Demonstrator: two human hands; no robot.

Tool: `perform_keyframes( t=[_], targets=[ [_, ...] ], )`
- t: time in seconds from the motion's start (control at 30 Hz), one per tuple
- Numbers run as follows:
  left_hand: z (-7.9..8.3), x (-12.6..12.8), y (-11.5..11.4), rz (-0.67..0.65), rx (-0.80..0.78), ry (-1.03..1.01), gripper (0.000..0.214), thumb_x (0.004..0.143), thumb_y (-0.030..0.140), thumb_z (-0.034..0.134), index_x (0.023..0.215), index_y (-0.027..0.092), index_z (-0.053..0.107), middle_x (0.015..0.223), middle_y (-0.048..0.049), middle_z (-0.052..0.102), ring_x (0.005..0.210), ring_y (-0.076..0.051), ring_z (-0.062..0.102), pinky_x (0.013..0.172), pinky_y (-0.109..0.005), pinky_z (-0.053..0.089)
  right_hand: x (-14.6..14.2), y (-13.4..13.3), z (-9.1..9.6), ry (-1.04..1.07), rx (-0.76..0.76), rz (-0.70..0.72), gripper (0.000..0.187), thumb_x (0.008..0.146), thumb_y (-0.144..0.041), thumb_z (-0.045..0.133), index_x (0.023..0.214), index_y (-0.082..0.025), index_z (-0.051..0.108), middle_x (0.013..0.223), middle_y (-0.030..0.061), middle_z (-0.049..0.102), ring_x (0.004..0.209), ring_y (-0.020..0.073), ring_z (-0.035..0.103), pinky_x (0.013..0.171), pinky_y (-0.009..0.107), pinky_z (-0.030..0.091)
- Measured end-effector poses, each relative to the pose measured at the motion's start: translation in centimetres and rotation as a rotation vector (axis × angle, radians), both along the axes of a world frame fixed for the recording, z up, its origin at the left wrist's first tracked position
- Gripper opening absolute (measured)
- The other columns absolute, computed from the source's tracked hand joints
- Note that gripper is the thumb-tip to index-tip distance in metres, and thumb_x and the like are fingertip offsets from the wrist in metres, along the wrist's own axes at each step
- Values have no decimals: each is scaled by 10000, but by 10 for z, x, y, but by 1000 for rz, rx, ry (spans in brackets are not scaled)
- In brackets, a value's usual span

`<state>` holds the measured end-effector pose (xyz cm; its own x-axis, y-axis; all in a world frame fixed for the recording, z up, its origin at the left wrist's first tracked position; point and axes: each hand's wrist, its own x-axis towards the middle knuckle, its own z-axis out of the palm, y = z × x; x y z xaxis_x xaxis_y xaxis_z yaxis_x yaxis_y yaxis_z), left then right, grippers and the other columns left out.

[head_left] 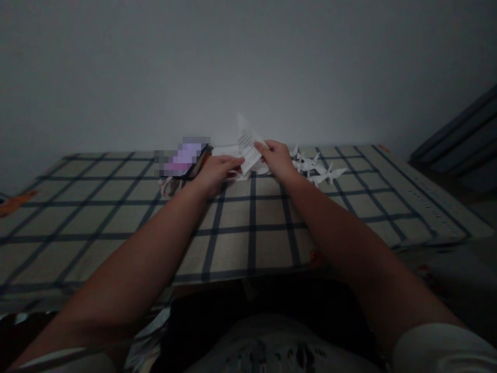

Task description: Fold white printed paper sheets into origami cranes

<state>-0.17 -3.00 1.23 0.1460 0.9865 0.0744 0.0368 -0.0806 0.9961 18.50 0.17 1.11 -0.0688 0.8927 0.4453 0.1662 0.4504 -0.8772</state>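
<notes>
A folded piece of white printed paper (pixel 248 144) is held up between both hands over the far edge of the checked cloth (pixel 248 233). My left hand (pixel 216 172) pinches its lower left corner, fingers closed. My right hand (pixel 277 158) grips its right side, fingers curled round it. Just to the right of my right hand lie several small white folded paper cranes (pixel 316 168). More white paper (pixel 227 151) lies flat behind my left hand.
A phone with a lit, blurred screen (pixel 182 160) lies left of my left hand, with a pale cord (pixel 167 185) beside it. A grey wall rises right behind the cloth. An orange shape (pixel 15 202) lies at the far left edge. Dark panels (pixel 458 142) stand at right.
</notes>
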Motion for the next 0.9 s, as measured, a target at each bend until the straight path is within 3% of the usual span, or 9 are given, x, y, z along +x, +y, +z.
perform_keyframes(
  t=[0.43,0.63,0.8,0.9],
  targets=[
    [-3,-2,2,-6,4,-14,331,658,466,813,767,165,729,750,-44,688,623,-113,551,608,-245,422,-1,0,0,23,-30,-79,412,890,-576,538,755,-188,555,619,-25,463,558,91,411,513,231,306],
    [0,3,-5,-123,-69,-83,317,663,420,821,803,146,743,824,-81,736,624,-98,571,618,-232,459,5,5,2,71,-24,-200,448,884,-608,523,711,-194,510,594,-37,419,557,88,399,519,226,303],
    [-2,1,-2,-62,-41,-4,237,688,354,778,787,142,738,841,-82,741,616,-98,561,582,-219,444,12,11,2,125,-34,-239,466,872,-639,510,716,-200,503,593,-41,408,551,88,385,516,226,294],
    [-3,0,2,-42,-30,-52,279,731,416,730,815,150,714,873,-84,737,665,-129,602,585,-231,469,11,10,1,68,-20,-226,473,864,-645,515,699,-202,502,592,-37,415,557,91,392,520,228,300]
  ],
)
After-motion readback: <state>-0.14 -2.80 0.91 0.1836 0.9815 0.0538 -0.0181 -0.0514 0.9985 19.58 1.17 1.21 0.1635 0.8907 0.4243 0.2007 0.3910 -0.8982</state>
